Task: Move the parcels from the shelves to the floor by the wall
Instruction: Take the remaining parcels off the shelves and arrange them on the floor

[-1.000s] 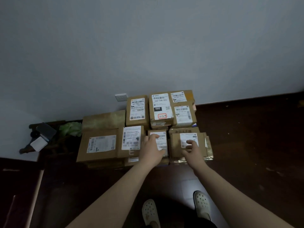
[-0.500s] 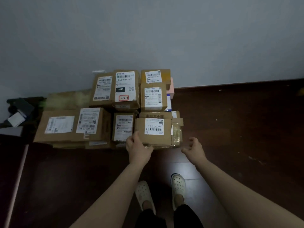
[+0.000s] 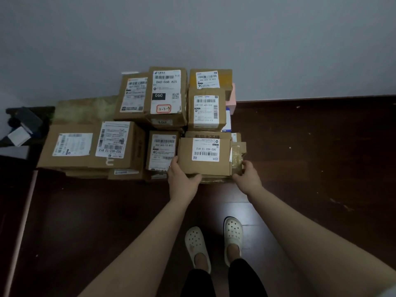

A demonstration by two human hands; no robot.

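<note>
Parcels sit stacked on the dark wood floor (image 3: 321, 168), pushed up against the grey wall (image 3: 214, 28). We're standing over them, white clogs (image 3: 197, 245) just short of the pile.

Hands: both are on the front parcel (image 3: 204, 156), a small carton whose label reads 502-602-12-812.
- left hand (image 3: 182, 181) grips the near-left corner, fingers up the left side, thumb along the front edge
- right hand (image 3: 248, 179) curls round the near-right corner, fingertips against a plastic-wrapped packet (image 3: 238, 154) that sticks out on that side

Front parcel rests on top of the pile's front row, right end. Can't tell if it's lifted clear of what's under it.

Rest of the pile:
- small upright-label carton (image 3: 162, 150) touches the front parcel's left side
- wide carton (image 3: 90, 146) with two labels is further left
- back row, stacked higher: carton marked 060 (image 3: 168, 95), with a red-boxed handwritten tag; another carton (image 3: 132, 95) against its left; two labelled cartons (image 3: 206, 110) to its right, one behind the other
- pink box (image 3: 232, 95) peeks out behind the right stack, at the wall

Something green and blurry (image 3: 85, 108) lies behind the wide carton.
</note>
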